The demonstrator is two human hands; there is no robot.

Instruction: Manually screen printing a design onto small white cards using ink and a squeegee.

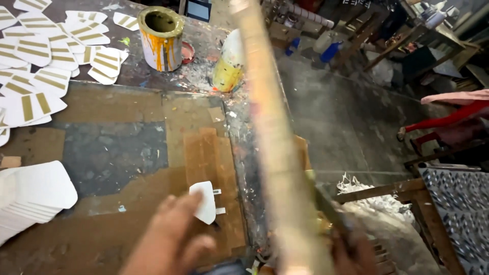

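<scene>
My left hand [170, 239] hovers low over the worktable [117, 147], fingers apart, its tips next to a small white shield-shaped card [206, 201]. My right hand [351, 249] at the bottom edge grips a long pale wooden stick [267, 117], blurred, which slants up across the middle of the view to the top. A thin dark handle with gold paint [326, 206] also shows near that hand; I cannot tell what it belongs to.
White cards with gold stripes [51, 61] cover the table's far left; a stack of plain white cards [30, 196] lies at the left edge. A paint-dripped can [160, 38] and a yellow-stained bottle [229, 61] stand at the back. Right: concrete floor, wooden frame [387, 191], red-clad legs [448, 119].
</scene>
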